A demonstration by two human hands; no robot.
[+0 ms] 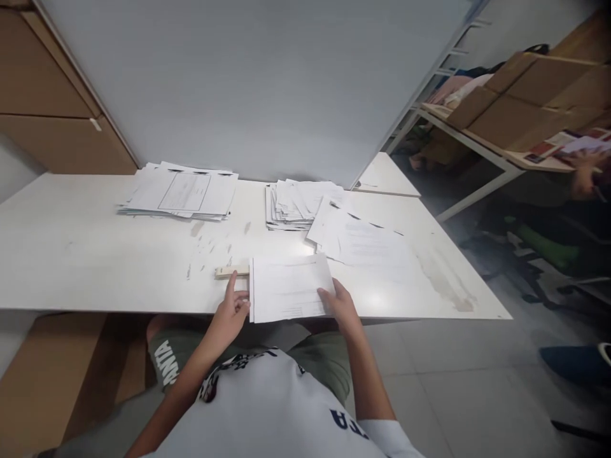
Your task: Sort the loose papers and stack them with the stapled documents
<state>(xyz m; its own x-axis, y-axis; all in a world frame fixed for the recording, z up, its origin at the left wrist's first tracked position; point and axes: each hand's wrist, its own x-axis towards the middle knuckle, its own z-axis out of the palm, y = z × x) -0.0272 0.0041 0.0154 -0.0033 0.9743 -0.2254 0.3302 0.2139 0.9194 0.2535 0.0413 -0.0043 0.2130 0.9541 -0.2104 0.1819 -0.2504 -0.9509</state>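
Note:
A small stack of white printed sheets lies at the front edge of the table, just before me. My right hand grips its right side, thumb on top and the other fingers underneath. At the left side is my left hand, its index finger stretched out onto a flat, cream-coloured strip-like object. The other fingers of that hand are half bent beside the paper's left edge. Part of the cream object is hidden under the sheets; its exact kind is unclear.
Behind the sheets stand a paper stack at left, another paper pile in the middle and loose fanned sheets at right. A grey panel closes the back. Cardboard boxes stand at left. Another person's hand shows far right.

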